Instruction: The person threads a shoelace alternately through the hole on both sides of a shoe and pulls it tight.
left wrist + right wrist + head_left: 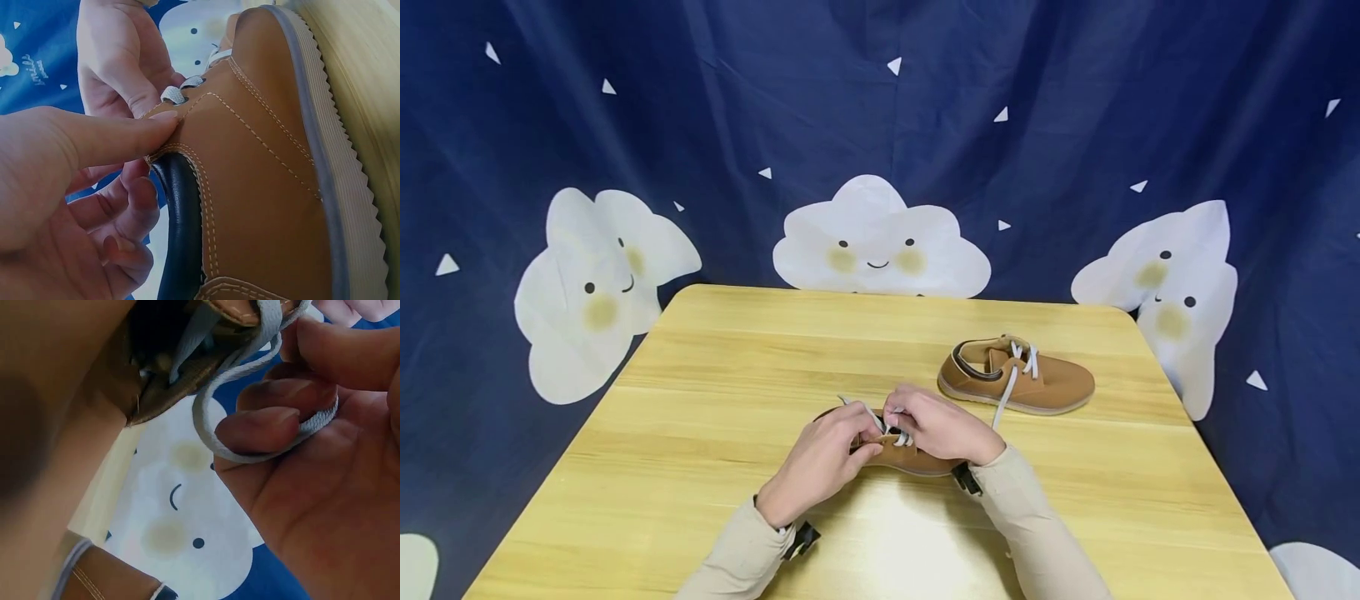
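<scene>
A brown shoe (917, 462) with dark collar lining and pale laces lies on the table, toe to the right, partly covered by both hands. My left hand (826, 457) grips its eyelet edge; in the left wrist view the thumb presses flat on the brown upper (262, 169), just above the dark collar (181, 219). At the same opening, my right hand (938, 427) holds a pale shoelace (205, 422). In the right wrist view that lace loops around the curled fingers and runs up to the eyelets. A loose lace end (844, 400) sticks out beyond the left hand.
A matching brown shoe (1063, 385) stands behind and to the right, toe pointing right, one lace hanging onto the wooden table (715, 358). Dark blue curtain (737, 100) with smiling clouds surrounds the table's far and side edges.
</scene>
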Motion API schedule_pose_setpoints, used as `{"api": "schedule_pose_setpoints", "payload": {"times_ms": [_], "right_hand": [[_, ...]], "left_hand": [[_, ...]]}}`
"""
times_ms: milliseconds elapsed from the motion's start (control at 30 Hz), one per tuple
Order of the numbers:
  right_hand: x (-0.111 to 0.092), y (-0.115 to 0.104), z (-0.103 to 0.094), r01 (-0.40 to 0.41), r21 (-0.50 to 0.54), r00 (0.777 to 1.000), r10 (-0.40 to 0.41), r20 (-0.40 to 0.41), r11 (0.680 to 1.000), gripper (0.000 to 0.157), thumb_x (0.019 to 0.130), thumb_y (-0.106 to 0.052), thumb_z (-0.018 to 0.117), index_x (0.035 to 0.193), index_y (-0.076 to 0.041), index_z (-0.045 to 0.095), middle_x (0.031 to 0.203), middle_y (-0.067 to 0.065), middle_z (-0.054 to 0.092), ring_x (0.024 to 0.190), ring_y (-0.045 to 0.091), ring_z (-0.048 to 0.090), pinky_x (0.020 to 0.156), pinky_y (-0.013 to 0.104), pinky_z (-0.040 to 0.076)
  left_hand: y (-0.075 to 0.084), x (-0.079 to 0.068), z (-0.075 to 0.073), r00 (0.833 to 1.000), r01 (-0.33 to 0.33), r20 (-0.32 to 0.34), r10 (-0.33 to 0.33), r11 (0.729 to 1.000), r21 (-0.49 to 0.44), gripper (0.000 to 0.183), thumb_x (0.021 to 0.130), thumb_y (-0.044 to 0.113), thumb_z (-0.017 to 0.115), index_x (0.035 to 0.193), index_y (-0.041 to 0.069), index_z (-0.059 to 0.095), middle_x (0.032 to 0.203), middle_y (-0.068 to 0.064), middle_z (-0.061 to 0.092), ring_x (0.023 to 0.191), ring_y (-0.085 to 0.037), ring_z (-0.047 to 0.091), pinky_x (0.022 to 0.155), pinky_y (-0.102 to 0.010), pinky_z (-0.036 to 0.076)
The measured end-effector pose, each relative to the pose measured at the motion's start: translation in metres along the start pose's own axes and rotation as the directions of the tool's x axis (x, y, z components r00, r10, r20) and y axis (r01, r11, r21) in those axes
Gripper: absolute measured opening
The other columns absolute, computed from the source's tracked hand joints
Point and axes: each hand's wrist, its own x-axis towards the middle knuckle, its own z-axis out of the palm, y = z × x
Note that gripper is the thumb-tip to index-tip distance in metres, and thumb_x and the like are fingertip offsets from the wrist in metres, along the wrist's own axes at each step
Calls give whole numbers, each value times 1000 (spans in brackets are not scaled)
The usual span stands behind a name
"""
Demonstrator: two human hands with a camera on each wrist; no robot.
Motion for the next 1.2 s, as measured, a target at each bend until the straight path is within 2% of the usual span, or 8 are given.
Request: {"api": "schedule_pose_setpoints", "payload": {"times_ms": [200, 367, 533, 667, 800, 1000, 1133, 1200], "right_hand": [[0, -2, -1, -3, 11, 999, 2, 36, 1000, 15, 103, -5, 58, 94, -10, 69, 90, -2, 60, 80, 4, 51, 75, 21, 47], [0, -2, -5, 0, 57, 997, -4, 79, 998, 20, 105, -7, 55, 96, -12, 72, 88, -3, 56, 78, 4, 48, 75, 22, 46], [-2, 1, -10, -20, 127, 998, 12, 67, 992, 24, 107, -9, 52, 114, -8, 75, 104, 0, 67, 86, 5, 55, 82, 25, 51], [-3, 2, -11, -41, 146, 999, 35, 40, 988, 21, 105, -6, 56, 108, -10, 76, 106, 0, 71, 91, 6, 59, 84, 25, 53], [-2, 2, -9, -38, 137, 997, 28, 71, 990, 20, 104, -3, 56, 103, -12, 75, 102, -2, 70, 93, 7, 60, 85, 25, 54], [-1, 0, -7, -41, 131, 996, 31, 78, 991, 20, 104, -3, 56, 104, -11, 74, 101, -2, 70, 93, 6, 60, 86, 25, 53], [-5, 0, -12, -61, 138, 996, 51, 76, 989, 19, 105, -10, 58, 118, -7, 71, 112, 3, 71, 100, 12, 64, 89, 31, 56], [-9, 3, -17, -95, 132, 993, 84, 81, 987, 32, 104, -21, 63, 132, -6, 64, 128, 7, 67, 115, 19, 65, 98, 39, 55]], "left_hand": [[2, -1, -2, 1000, 23, 13, -23, 1000, 19, 17, 84, 17, 85, 93, 20, 71, 88, 13, 61, 76, -1, 53, 66, -19, 48], [8, -8, -6, 995, 100, 2, -100, 994, 51, 28, 85, 27, 86, 104, 21, 66, 91, 12, 59, 78, -4, 54, 64, -18, 45], [19, -16, -7, 987, 159, -30, -157, 984, 85, 18, 90, 35, 79, 84, 23, 67, 71, 15, 50, 59, 2, 42, 50, -17, 35], [26, -18, 0, 981, 191, -14, -191, 975, 109, 24, 94, 36, 74, 75, 22, 72, 60, 17, 47, 51, 6, 36, 45, -17, 32], [29, -17, 9, 975, 220, -18, -220, 968, 120, 28, 96, 38, 72, 73, 22, 72, 55, 17, 44, 48, 4, 35, 43, -18, 30], [30, -13, 17, 970, 239, -60, -234, 965, 107, 35, 98, 30, 68, 65, 23, 60, 54, 15, 41, 48, 1, 35, 42, -18, 29], [31, -14, 18, 968, 246, -62, -241, 965, 90, 33, 95, 22, 67, 64, 23, 58, 54, 16, 41, 48, 2, 34, 43, -18, 30], [32, -16, 17, 968, 247, -59, -244, 966, 69, 31, 94, 20, 67, 64, 23, 59, 54, 17, 39, 47, 3, 32, 42, -18, 29]]}}
